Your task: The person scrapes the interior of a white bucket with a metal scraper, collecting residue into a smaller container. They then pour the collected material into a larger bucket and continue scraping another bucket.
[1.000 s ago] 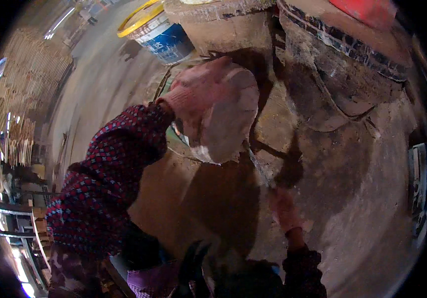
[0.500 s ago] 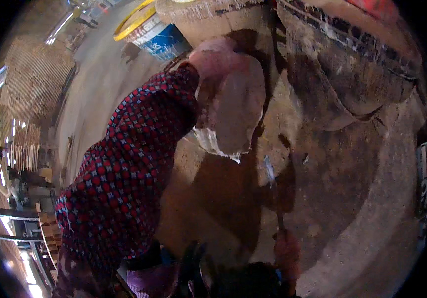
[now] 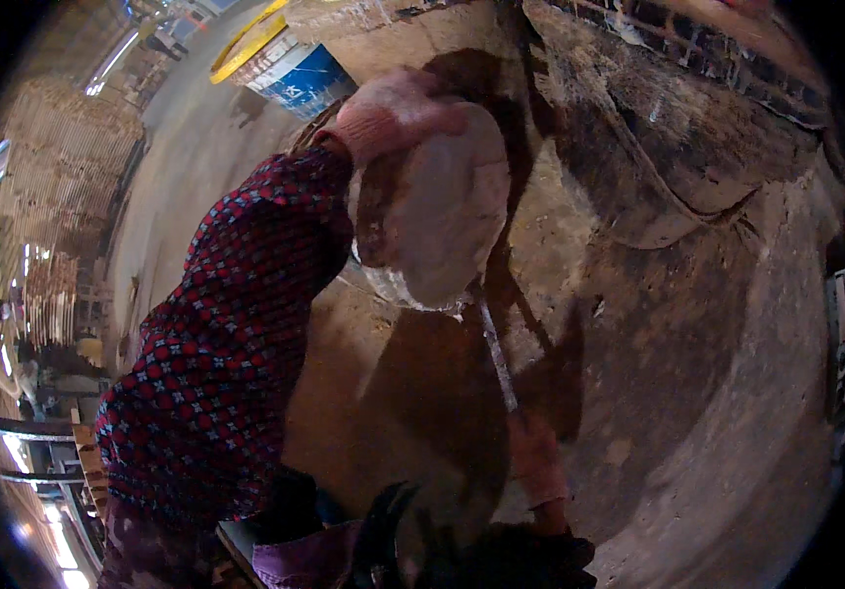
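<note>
Dusty grey, the oval slab point(image 3: 442, 201) lies ahead of the right hand point(image 3: 538, 456), long axis running up the view, the left hand point(image 3: 395, 113) grasping its upper edge, right fingers clenched round a thin tool point(image 3: 497, 358) angled toward its lower rim.

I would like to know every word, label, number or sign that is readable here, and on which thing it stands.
Nothing here can be quoted reliably.
Blue label on the white bucket: pale marks, too small and blurred.
Pale rounded piece in the left hand: no lettering visible.
Thin tool in the right hand: no lettering visible.
</note>
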The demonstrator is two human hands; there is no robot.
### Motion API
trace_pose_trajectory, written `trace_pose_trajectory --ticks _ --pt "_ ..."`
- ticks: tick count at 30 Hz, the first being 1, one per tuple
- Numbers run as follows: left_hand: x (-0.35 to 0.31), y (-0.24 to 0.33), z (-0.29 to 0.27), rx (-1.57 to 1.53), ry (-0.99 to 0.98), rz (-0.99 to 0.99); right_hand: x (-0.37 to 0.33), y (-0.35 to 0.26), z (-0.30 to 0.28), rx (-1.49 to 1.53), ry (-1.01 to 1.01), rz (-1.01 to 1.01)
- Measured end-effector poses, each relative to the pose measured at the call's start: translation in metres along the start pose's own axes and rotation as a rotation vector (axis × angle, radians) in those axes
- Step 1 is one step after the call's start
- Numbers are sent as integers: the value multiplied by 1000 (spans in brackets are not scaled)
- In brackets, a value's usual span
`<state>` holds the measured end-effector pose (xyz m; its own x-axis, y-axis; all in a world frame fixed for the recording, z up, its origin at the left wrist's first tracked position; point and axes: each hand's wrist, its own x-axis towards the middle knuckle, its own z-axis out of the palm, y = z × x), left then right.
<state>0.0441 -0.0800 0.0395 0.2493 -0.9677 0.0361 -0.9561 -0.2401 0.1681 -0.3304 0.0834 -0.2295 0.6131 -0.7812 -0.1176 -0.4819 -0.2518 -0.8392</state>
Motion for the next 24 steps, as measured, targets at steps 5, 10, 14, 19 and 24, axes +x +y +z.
trace_pose_trajectory --ticks 5,10,14,19,24 --pt "-3 -15 16 -153 18 -218 21 -29 23 -94 -185 114" --pt "-15 5 10 -26 42 -331 22 -9 44 -576 6 -319" --pt "-29 16 23 -111 100 -309 45 -31 42 -128 -183 196" --pt "-24 26 11 -33 140 -396 139 0 38 443 -247 452" --pt "-17 1 19 -121 67 -431 91 8 2 -183 -225 -91"
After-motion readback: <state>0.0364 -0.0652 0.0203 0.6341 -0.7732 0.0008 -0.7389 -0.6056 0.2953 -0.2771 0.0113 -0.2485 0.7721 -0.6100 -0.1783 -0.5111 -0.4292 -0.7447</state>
